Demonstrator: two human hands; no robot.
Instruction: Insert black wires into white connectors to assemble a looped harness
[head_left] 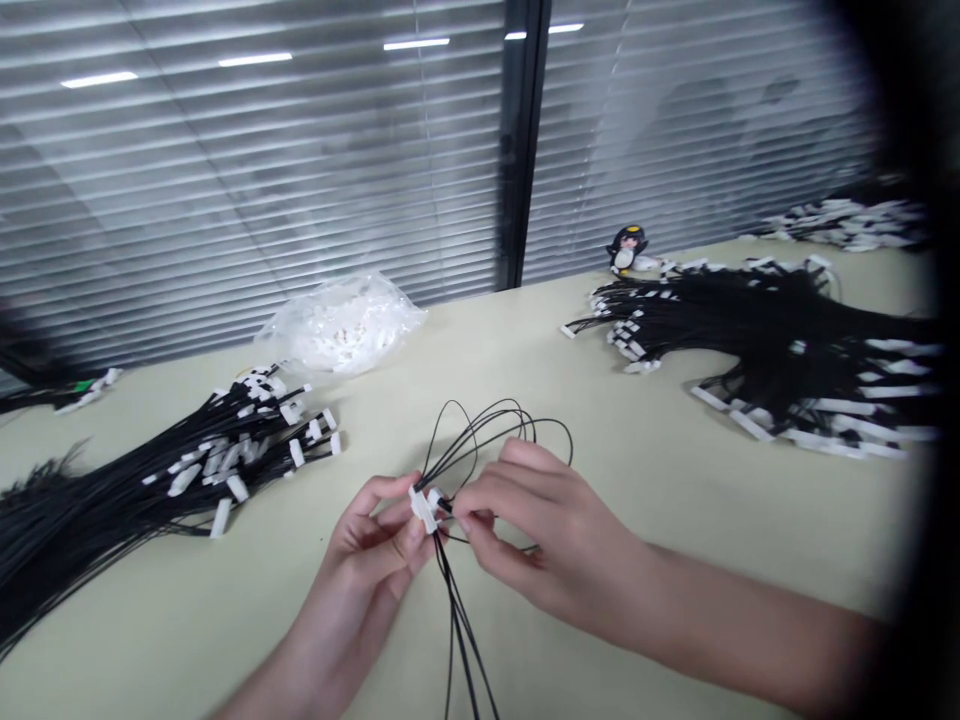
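Observation:
My left hand (375,545) pinches a small white plastic connector (423,507) between thumb and fingers, just above the table. My right hand (525,535) is closed in a pinch on the thin black wires (480,430) where they meet the connector. The wires loop up behind my hands and trail down toward me between my wrists. Both hands meet over the beige table (660,500), near its middle.
A large bundle of black wires with white connectors (187,470) lies at the left. Another heap of wired connectors (772,340) lies at the right, more at the far right corner. A clear bag of white parts (341,325) and a small penguin figure (625,248) sit by the blinds.

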